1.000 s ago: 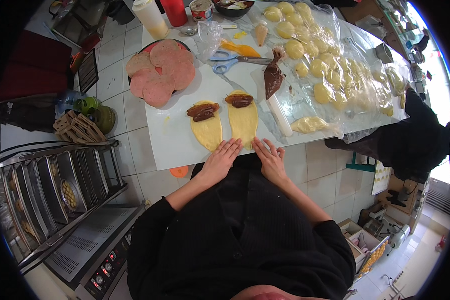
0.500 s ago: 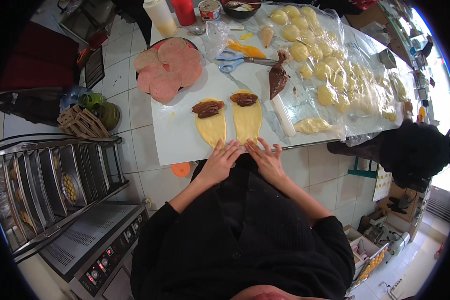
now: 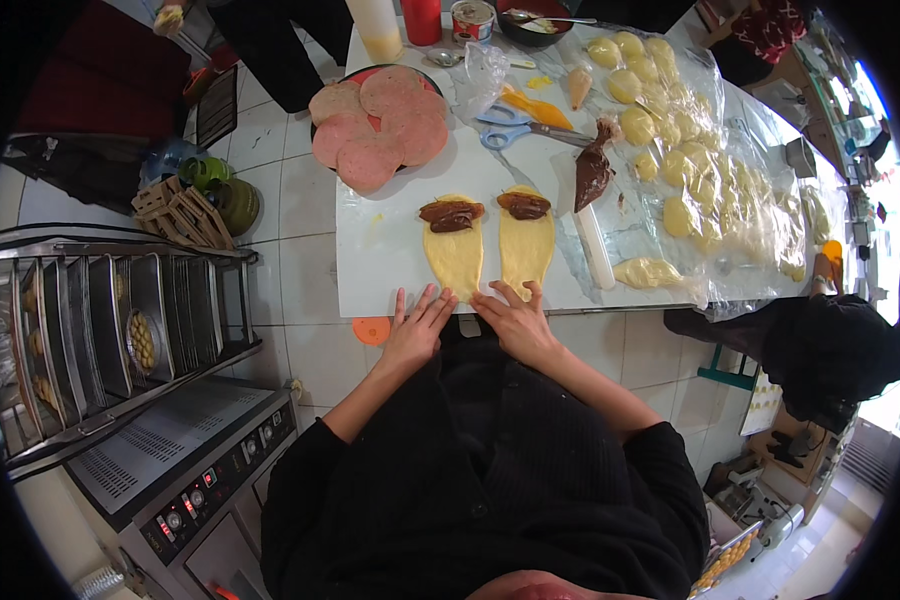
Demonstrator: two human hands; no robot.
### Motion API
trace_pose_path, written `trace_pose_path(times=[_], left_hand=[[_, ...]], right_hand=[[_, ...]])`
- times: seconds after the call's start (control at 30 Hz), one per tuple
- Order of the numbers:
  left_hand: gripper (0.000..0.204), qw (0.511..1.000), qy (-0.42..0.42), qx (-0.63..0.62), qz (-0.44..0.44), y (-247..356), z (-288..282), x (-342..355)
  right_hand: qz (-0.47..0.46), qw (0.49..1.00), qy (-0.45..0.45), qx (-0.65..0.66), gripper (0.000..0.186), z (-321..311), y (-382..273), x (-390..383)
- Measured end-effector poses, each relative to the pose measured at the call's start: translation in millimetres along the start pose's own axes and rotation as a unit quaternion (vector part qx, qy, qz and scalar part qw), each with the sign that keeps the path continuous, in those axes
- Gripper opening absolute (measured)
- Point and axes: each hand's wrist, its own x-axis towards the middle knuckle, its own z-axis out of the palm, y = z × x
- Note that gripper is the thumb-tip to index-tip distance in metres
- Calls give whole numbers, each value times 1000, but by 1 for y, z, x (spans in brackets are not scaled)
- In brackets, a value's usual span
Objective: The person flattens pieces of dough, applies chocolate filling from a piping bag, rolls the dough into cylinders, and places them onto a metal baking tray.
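Note:
Two flattened tongues of yellow dough lie side by side on the table, a left dough strip (image 3: pixel 455 262) and a right dough strip (image 3: pixel 527 250). Each bears a brown slice topped with chocolate paste (image 3: pixel 452 215) at its far end. My left hand (image 3: pixel 418 328) rests at the near end of the left strip, fingers stretched and spread. With fingers apart and slightly bent, my right hand (image 3: pixel 516 318) touches the near end of the right strip. Neither hand holds anything. Beyond them lie a chocolate-filled piping bag (image 3: pixel 593 172) and a white rolling pin (image 3: pixel 596 248).
Pink round slices (image 3: pixel 390 128) fill a plate at the far left. Blue-handled scissors (image 3: pixel 518 130) lie mid-table. Dough balls (image 3: pixel 682 165) under plastic film cover the right side. A tray rack (image 3: pixel 120 340) and an oven (image 3: pixel 195 470) stand at my left.
The view has shifted, so the table sits further right in it. My left hand's fingers are spread wider; both hands stay by the strips' near ends. A person's dark-clad legs show more at the far left.

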Motion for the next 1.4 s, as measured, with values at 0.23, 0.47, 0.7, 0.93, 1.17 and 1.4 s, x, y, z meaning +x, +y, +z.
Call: trace_pose_path(times=[0.23,0.47,0.7,0.93,1.17,1.4], left_hand=[[55,990,106,-85,40,-10,-7,12],[38,947,250,-200,-7,-56,-66,118],[24,983,59,-169,-44,-88,-57,162],[20,974,-10,-219,-59,-98,-54,164],[18,956,3,-291,-25,-98,-57,157],[26,943,94,-318,-9,-88,-57,150]], right_hand=[[13,998,2,63,45,-7,20,20],[31,948,237,208,37,-36,73,110],[35,988,-18,148,42,-21,89,151],[1,980,-155,124,30,-18,99,165],[-45,979,-128,152,33,-21,97,167],[-53,971,-104,210,32,-18,103,158]])
